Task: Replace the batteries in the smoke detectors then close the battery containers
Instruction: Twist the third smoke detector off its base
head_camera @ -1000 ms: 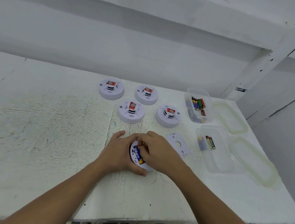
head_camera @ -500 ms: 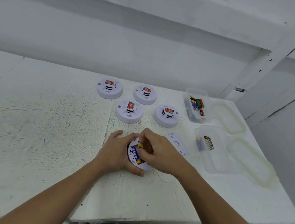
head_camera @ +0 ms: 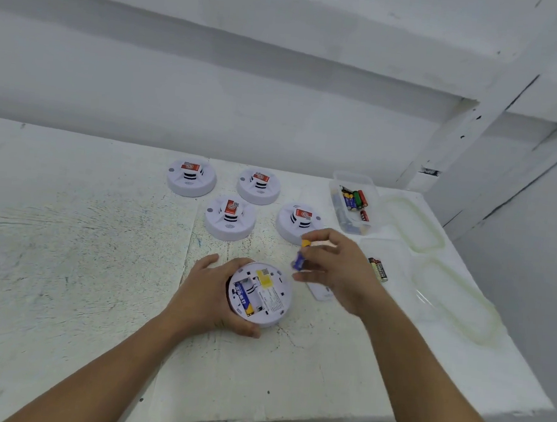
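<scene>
My left hand [head_camera: 207, 297] grips a white round smoke detector [head_camera: 265, 293] lying back side up on the table, its battery bay uncovered. One blue battery [head_camera: 242, 298] sits in the bay; the slot beside it is bare. My right hand [head_camera: 336, 269] is raised just right of the detector and pinches a blue and yellow battery [head_camera: 300, 256]. The detector's white cover plate [head_camera: 322, 292] lies on the table, mostly hidden under my right hand.
Several more smoke detectors [head_camera: 230, 217] stand face up behind. A clear box [head_camera: 352, 202] holding several batteries is at the back right. A nearer clear box [head_camera: 396, 275] holds a dark battery [head_camera: 378, 269]. Two lids [head_camera: 413, 227] lie along the table's right edge.
My right hand has lifted off the detector and moved right and up, carrying a blue and yellow battery out of the bay. The left hand keeps its hold on the detector.
</scene>
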Demonstrator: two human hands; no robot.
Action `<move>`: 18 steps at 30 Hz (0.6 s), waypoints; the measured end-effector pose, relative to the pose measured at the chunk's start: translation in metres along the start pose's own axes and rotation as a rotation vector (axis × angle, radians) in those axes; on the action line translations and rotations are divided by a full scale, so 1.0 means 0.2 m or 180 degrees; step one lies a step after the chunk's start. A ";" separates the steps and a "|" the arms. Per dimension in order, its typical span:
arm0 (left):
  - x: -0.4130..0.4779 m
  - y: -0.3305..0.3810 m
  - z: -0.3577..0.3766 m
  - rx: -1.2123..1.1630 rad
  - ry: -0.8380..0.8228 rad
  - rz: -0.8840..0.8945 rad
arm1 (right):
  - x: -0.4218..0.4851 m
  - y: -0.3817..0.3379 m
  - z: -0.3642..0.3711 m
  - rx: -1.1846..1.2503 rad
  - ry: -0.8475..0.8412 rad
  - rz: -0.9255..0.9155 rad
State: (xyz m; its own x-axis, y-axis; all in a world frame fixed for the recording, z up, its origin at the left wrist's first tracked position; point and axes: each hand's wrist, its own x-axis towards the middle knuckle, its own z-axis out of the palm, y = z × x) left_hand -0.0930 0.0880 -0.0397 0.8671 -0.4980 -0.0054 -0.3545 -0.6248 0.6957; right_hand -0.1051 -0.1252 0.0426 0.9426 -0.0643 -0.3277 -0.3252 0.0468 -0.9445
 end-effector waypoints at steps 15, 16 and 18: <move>0.01 -0.03 0.02 0.0037 0.0037 -0.0013 | 0.15 -0.02 -0.56 -0.4290 0.1741 0.0058; 0.01 -0.03 0.02 0.0034 0.0039 -0.0025 | 0.16 0.00 -0.55 -0.4494 0.1745 0.0132; 0.02 -0.03 0.02 0.0039 0.0035 -0.0043 | 0.16 0.03 -0.52 -0.4779 0.1719 0.0204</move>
State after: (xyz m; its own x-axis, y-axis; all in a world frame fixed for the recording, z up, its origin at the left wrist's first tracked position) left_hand -0.0895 0.0880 -0.0463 0.8757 -0.4829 -0.0069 -0.3469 -0.6388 0.6867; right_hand -0.0851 -0.2299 0.0235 0.8947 -0.4458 -0.0273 -0.4457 -0.8951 0.0122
